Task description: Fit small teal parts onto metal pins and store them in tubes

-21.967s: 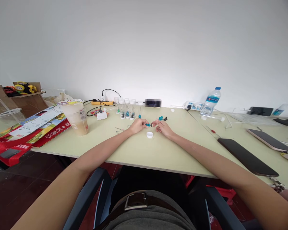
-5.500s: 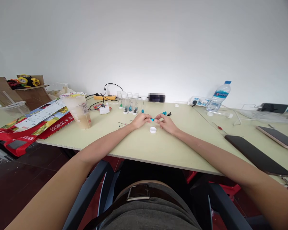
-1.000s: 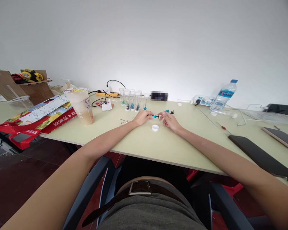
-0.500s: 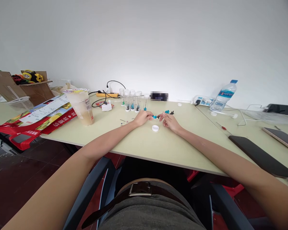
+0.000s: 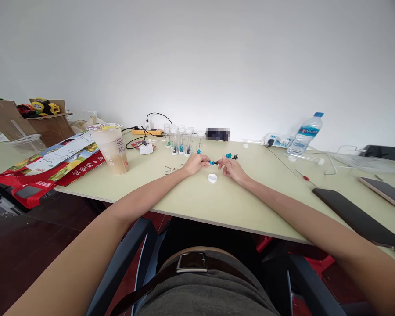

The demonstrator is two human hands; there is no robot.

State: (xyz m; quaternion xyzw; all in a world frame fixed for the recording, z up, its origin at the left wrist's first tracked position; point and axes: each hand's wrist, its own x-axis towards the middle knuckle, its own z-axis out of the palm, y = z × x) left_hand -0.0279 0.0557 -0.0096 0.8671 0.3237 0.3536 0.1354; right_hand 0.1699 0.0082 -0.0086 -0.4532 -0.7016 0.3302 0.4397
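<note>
My left hand (image 5: pixel 196 164) pinches one end of a small bright blue piece (image 5: pixel 211 163) just above the table. A short dark part (image 5: pixel 216 163) sticks out of its right side, and the fingers of my right hand (image 5: pixel 233 170) are closed on that part. Below the two hands lies a white round cap (image 5: pixel 212 178). Behind my right hand are more blue pieces (image 5: pixel 228 156) and black pieces (image 5: pixel 235 156). Thin small parts (image 5: pixel 169 168) lie left of my left hand. The fingertips hide some of what they grip.
Several clear tubes with white caps (image 5: pixel 174 141) stand behind my left hand. To the left are a drink cup (image 5: pixel 113 151), a red bag (image 5: pixel 82 168) and a cardboard box (image 5: pixel 49 127). A water bottle (image 5: pixel 305 135), a power strip (image 5: pixel 279 140) and a dark phone (image 5: pixel 355 215) are on the right.
Both hands stay almost in place around the blue piece. The right fingers have shifted slightly at the dark part, and the whole view has tilted a little.
</note>
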